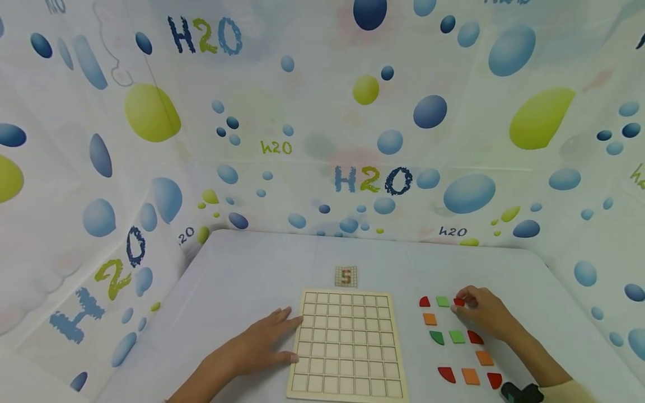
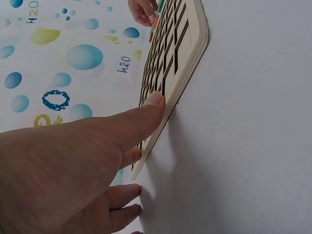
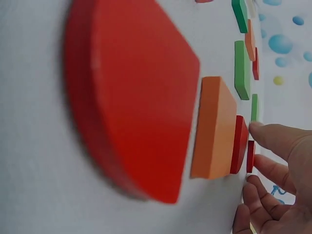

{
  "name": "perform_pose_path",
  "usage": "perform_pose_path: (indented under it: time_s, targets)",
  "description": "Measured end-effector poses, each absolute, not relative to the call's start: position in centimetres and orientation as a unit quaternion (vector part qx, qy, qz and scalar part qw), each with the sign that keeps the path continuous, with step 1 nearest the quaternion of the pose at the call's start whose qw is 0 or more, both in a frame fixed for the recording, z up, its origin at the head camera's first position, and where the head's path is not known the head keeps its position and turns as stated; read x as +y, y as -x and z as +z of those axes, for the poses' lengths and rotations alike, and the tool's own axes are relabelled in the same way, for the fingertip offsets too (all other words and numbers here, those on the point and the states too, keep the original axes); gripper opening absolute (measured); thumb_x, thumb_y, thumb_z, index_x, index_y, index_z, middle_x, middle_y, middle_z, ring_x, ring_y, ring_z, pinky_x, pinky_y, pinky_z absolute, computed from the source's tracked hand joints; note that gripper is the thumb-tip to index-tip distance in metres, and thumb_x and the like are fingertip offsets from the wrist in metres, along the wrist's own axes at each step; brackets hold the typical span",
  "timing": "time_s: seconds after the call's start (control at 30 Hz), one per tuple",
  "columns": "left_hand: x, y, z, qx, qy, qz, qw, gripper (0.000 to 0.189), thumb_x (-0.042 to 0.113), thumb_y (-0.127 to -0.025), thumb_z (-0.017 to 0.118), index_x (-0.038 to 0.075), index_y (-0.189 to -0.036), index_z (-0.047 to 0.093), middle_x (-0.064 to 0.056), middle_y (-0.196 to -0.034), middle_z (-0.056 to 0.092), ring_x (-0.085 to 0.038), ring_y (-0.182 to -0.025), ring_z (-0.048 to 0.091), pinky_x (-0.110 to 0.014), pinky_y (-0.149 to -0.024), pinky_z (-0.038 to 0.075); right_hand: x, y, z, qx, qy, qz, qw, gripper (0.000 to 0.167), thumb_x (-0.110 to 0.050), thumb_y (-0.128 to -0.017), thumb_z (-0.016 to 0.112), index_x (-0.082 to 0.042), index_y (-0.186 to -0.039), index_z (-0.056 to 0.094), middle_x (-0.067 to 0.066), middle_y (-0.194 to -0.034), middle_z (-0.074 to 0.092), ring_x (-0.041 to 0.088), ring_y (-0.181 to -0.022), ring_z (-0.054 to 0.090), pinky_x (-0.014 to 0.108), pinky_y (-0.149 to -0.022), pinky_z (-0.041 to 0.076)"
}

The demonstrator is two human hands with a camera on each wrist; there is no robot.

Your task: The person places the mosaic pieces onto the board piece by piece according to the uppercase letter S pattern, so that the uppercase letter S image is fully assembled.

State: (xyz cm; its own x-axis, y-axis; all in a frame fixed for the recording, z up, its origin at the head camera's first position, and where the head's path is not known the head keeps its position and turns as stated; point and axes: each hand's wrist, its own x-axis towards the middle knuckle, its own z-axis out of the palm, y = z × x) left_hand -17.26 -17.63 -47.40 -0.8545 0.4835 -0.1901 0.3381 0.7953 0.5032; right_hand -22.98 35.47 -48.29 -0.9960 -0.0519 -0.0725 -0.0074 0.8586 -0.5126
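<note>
A pale wooden grid board lies on the white table, its squares bare. My left hand rests at the board's left edge, thumb and fingertips touching the rim; the left wrist view shows the thumb laid on that edge. To the right of the board, my right hand pinches a small red piece at the far end of the loose pieces. In the right wrist view the thumb and fingers are around this red piece, which they partly hide.
Right of the board lie several flat pieces: red quarter-circles, orange squares, light green squares and a dark green quarter-circle. A small patterned grid card lies behind the board. A printed curtain surrounds the table.
</note>
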Motion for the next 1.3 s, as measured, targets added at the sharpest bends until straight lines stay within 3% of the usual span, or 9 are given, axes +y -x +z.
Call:
perform_pose_path:
  time_s: [0.27,0.93,1.3]
  targets:
    - [-17.50,17.33,-47.16,0.934,-0.217,0.233,0.161,0.082,0.062,-0.092,0.072,0.024,-0.160,0.048,-0.018,-0.170,0.034,-0.045,-0.157,0.029,-0.070,-0.120,0.032,35.23,23.02,-47.99,0.966,0.021,-0.257,0.033,0.031,-0.023,-0.097,0.077,0.000,-0.115,0.067,0.013,-0.106,0.066,0.027,-0.097,0.059,0.048,-0.088,0.063]
    - [-17.70,17.08,-47.23,0.933,-0.217,0.238,0.158,0.081,0.063,-0.093,0.071,0.027,-0.161,0.046,-0.016,-0.171,0.032,-0.045,-0.158,0.028,-0.071,-0.120,0.031,35.41,23.07,-48.12,0.966,-0.004,-0.255,0.051,0.038,-0.025,-0.098,0.076,0.004,-0.120,0.066,0.016,-0.110,0.068,0.028,-0.099,0.060,0.051,-0.092,0.062]
    - [-17.68,17.14,-47.31,0.935,-0.217,0.235,0.155,0.082,0.064,-0.092,0.071,0.027,-0.161,0.047,-0.016,-0.171,0.033,-0.045,-0.158,0.028,-0.071,-0.120,0.031,35.48,23.07,-48.24,0.965,0.002,-0.259,0.037,0.038,-0.025,-0.098,0.077,0.006,-0.119,0.067,0.013,-0.106,0.068,0.025,-0.095,0.060,0.047,-0.088,0.062]
